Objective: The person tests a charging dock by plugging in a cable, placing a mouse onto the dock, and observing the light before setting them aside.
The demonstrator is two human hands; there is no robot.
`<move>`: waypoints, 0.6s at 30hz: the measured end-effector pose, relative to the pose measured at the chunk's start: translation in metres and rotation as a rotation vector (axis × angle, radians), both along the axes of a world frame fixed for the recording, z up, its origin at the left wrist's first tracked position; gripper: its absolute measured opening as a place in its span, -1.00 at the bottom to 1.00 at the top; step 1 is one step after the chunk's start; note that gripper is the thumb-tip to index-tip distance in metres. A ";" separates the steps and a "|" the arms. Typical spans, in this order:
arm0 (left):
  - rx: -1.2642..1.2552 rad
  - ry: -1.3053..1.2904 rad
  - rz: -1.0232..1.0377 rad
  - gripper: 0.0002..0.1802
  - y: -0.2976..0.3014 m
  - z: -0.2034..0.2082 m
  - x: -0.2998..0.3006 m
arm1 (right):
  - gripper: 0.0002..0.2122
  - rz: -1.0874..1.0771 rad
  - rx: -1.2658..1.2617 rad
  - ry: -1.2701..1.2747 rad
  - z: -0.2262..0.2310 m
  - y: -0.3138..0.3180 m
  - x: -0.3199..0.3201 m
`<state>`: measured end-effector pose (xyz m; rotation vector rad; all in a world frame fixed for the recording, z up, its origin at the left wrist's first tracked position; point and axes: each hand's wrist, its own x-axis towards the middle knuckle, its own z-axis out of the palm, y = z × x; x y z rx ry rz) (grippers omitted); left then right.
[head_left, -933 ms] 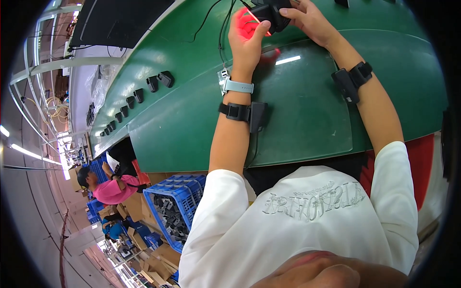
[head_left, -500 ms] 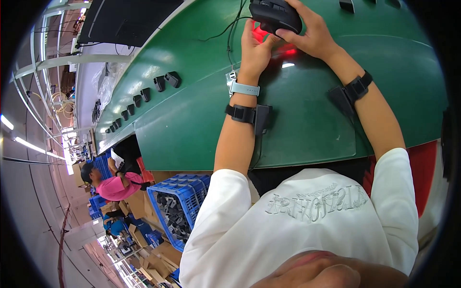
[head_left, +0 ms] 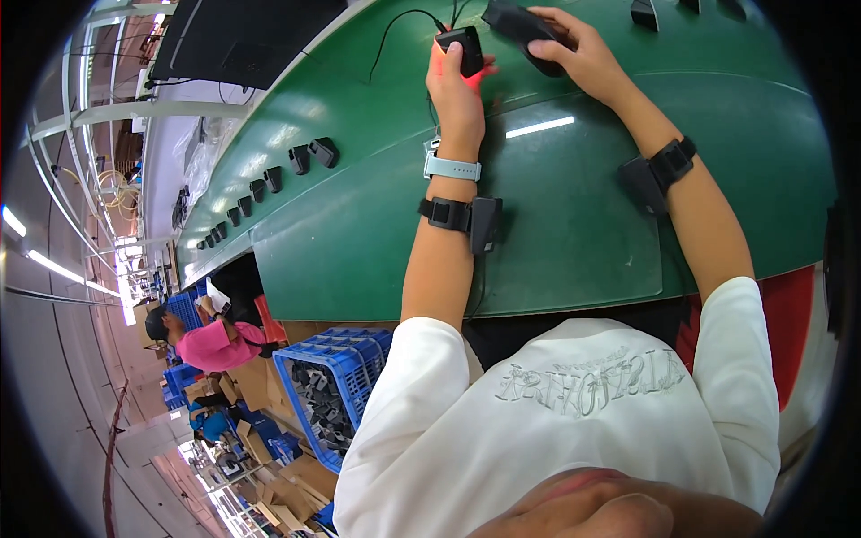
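Observation:
At the far middle of the green table, my left hand (head_left: 458, 97) is closed on a small black box (head_left: 463, 50). A thin black cable comes to the box, and red light glows around the fingers. My thumb lies on its face. To the right, my right hand (head_left: 585, 61) grips a long, dark, rounded device (head_left: 518, 32) by its right end, thumb on the near side. The device is held apart from the box, and I cannot make out its exact kind. Both forearms carry black strapped-on modules; a light blue watch band (head_left: 454, 167) circles my left wrist.
Several small black wedge-shaped pieces (head_left: 273, 178) stand in a row along the table's left side. More dark pieces (head_left: 644, 13) stand at the far right. A blue crate (head_left: 368, 345) of dark parts is left of me. A person in pink (head_left: 213, 347) is beyond it.
My hands have drawn apart. The small box in my left hand has come into view, lifted clear of the dark device. My right hand has turned that device to a slant.

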<state>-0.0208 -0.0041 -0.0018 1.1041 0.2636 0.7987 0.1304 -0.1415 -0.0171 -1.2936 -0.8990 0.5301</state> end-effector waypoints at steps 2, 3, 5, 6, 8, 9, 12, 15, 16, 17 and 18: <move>0.023 0.059 0.092 -0.56 0.007 -0.003 -0.001 | -0.45 0.173 -0.050 -0.116 0.007 -0.007 0.000; 0.043 0.102 0.151 -0.58 0.005 -0.003 -0.001 | -0.43 0.251 -0.076 -0.211 0.008 -0.006 -0.001; 0.088 0.143 0.204 -0.61 0.005 -0.002 -0.001 | -0.37 0.416 -0.057 -0.308 0.014 -0.006 -0.006; 0.088 0.134 0.210 -0.61 0.005 -0.001 -0.002 | -0.40 0.462 -0.083 -0.377 0.013 -0.007 -0.005; 0.110 0.216 0.244 -0.67 0.004 -0.002 -0.004 | -0.41 0.536 -0.145 -0.403 0.021 -0.009 -0.007; 0.148 0.180 0.272 -0.69 0.003 -0.002 -0.002 | -0.41 0.541 -0.147 -0.407 0.022 -0.009 -0.009; 0.384 0.197 0.345 -0.73 0.005 -0.008 0.003 | -0.41 0.548 -0.157 -0.504 0.025 -0.009 -0.011; 0.405 0.238 0.305 -0.74 0.006 -0.011 0.001 | -0.43 0.642 -0.158 -0.557 0.020 -0.008 -0.009; 0.416 0.262 0.285 -0.73 0.005 -0.011 0.000 | -0.43 0.640 -0.160 -0.557 0.019 -0.009 -0.007; 0.414 0.261 0.285 -0.73 0.004 -0.010 -0.001 | -0.45 0.675 -0.164 -0.331 0.023 -0.009 -0.007; 0.431 0.219 0.256 -0.73 0.004 -0.009 -0.003 | -0.47 0.703 -0.167 -0.104 0.025 -0.009 -0.006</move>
